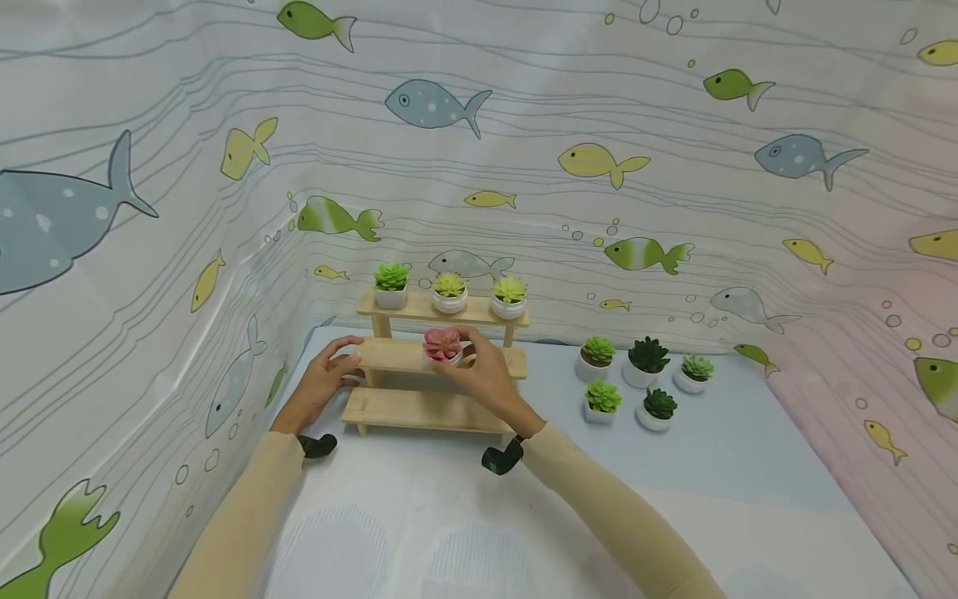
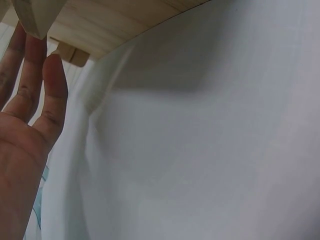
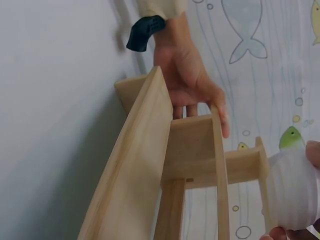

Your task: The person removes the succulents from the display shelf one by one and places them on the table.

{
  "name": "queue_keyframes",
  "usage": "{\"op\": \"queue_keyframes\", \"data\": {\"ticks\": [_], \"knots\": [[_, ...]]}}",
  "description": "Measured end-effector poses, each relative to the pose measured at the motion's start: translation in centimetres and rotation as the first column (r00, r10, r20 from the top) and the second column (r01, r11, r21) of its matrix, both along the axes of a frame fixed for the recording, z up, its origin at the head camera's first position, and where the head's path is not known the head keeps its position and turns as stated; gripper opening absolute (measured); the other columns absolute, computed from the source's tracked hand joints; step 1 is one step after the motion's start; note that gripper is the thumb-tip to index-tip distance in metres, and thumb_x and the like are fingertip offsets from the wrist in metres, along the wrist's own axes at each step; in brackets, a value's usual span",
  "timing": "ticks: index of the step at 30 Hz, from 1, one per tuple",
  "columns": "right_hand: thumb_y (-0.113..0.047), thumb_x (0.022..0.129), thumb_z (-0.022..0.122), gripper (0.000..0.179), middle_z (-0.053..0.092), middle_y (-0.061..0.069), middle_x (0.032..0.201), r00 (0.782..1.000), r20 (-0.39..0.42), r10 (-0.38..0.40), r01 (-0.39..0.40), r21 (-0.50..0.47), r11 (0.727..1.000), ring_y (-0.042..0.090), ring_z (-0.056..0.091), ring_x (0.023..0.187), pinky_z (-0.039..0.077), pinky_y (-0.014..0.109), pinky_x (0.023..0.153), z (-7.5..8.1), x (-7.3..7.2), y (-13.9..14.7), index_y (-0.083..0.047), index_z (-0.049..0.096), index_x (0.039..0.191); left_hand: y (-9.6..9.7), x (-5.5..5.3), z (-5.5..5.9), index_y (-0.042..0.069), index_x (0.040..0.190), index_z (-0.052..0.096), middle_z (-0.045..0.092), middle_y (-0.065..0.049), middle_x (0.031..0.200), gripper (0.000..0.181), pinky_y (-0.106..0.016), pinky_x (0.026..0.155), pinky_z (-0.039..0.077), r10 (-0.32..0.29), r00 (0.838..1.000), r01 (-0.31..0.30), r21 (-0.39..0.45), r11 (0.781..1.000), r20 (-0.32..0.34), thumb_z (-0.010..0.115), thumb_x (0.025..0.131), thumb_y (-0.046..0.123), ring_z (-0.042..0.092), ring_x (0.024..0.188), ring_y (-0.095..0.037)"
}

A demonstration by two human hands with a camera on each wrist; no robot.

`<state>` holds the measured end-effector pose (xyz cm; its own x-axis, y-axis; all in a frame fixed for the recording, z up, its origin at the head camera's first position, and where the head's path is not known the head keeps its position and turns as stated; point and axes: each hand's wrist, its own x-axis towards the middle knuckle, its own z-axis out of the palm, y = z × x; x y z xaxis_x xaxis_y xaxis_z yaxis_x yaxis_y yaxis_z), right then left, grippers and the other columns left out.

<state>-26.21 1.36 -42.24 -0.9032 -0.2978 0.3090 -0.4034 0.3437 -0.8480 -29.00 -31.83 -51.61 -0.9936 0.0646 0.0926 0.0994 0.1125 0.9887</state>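
A three-tier wooden shelf stand (image 1: 419,409) stands against the back of the table. My left hand (image 1: 320,384) grips the left end of its middle tier, the thumb on top and other fingers below, as the right wrist view also shows. Over the middle tier, my right hand (image 1: 490,376) pinches a pink succulent (image 1: 441,343) by its ribbed white pot (image 3: 292,190). On the top tier sit a green succulent (image 1: 391,279) in a square pot, a yellow-green succulent (image 1: 449,287) with reddish tips and another yellow-green succulent (image 1: 510,291), both in round white pots.
To the right of the stand, several potted succulents are grouped on the table (image 1: 718,466), among them a dark green one (image 1: 648,358) and a light green one (image 1: 698,370). A fish-print curtain (image 1: 539,225) surrounds the table at the back and sides.
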Motion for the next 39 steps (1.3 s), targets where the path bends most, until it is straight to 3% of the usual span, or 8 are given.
{"op": "queue_keyframes", "data": {"ticks": [13,21,30,39], "knots": [[-0.035,0.086,0.086,0.064,0.066,0.004,0.109,0.996,0.053,-0.074,0.074,0.000,0.997,0.017,0.065,0.091,0.056,0.035,0.078,-0.7,0.3,3.9,-0.018,0.058,0.140,0.3,0.2,0.4,0.018,0.150,0.048,0.072,0.003,0.102,0.048,-0.033,0.083,0.056,-0.020,1.000,0.020,0.021,1.000,0.004,0.062,0.106,0.033,0.066,0.099,-0.024],[-0.037,0.087,0.084,0.066,0.066,0.006,0.112,0.991,0.067,-0.112,0.112,-0.004,0.994,0.020,0.065,0.093,0.056,0.035,0.075,-0.9,0.4,6.4,-0.019,0.055,0.143,0.1,0.0,0.3,0.022,0.148,0.050,0.071,0.001,0.106,0.046,-0.036,0.084,0.056,-0.015,1.000,0.015,0.010,1.000,0.011,0.063,0.105,0.034,0.067,0.098,-0.019],[-0.040,0.087,0.084,0.065,0.064,0.002,0.119,0.985,0.065,-0.160,0.161,-0.014,0.987,0.021,0.058,0.104,0.051,0.036,0.086,-1.9,0.3,9.6,-0.019,0.056,0.141,0.2,-0.3,0.4,0.022,0.147,0.051,0.071,0.002,0.105,0.047,-0.036,0.084,0.055,-0.008,1.000,0.008,0.002,1.000,0.018,0.064,0.104,0.035,0.067,0.099,-0.023],[-0.038,0.086,0.085,0.064,0.063,0.004,0.120,0.977,0.100,-0.190,0.191,-0.001,0.982,0.023,0.058,0.106,0.049,0.038,0.086,-2.5,0.7,12.3,-0.018,0.057,0.140,0.0,-0.1,0.3,0.026,0.147,0.051,0.071,0.001,0.107,0.049,-0.037,0.086,0.056,-0.021,1.000,0.021,-0.002,1.000,0.023,0.065,0.103,0.039,0.067,0.102,-0.025]]}}
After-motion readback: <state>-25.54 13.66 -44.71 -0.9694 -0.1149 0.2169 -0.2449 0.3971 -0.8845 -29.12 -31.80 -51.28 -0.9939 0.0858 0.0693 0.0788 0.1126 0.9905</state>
